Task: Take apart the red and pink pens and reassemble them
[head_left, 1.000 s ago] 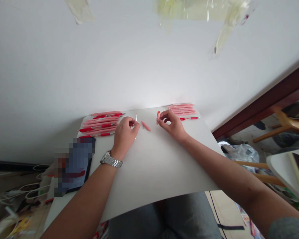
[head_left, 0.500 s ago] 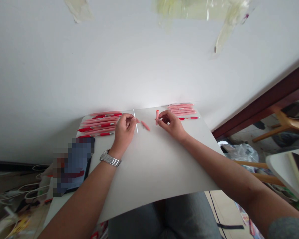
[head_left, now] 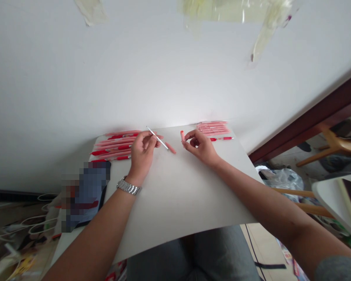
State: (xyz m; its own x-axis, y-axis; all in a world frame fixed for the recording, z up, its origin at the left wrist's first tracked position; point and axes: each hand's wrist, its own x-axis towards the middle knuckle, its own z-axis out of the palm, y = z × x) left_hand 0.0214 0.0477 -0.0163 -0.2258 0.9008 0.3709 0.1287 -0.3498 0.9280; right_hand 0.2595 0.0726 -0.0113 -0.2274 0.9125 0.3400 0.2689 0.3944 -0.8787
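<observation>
My left hand [head_left: 142,151] pinches a thin white pen refill [head_left: 163,144], which slants down to the right. A pink tip shows by the same fingers; what it belongs to I cannot make out. Just right of them a short pink pen part [head_left: 170,148] lies on the table. My right hand [head_left: 202,149] is closed on a pink pen barrel [head_left: 182,136], held nearly upright with its orange-red upper end showing. The two hands are apart, both over the far part of the table.
Several pink and red pens [head_left: 114,144] lie in a row at the left. At the back right are a stack of pink pens [head_left: 213,128] and a red pen [head_left: 228,138]. A phone or tablet [head_left: 105,171] rests on the white table's [head_left: 181,195] left edge, the wall behind.
The refill has tipped from nearly upright to a slant as my left hand shifted slightly left. In my right hand, the barrel has tilted and moved slightly left.
</observation>
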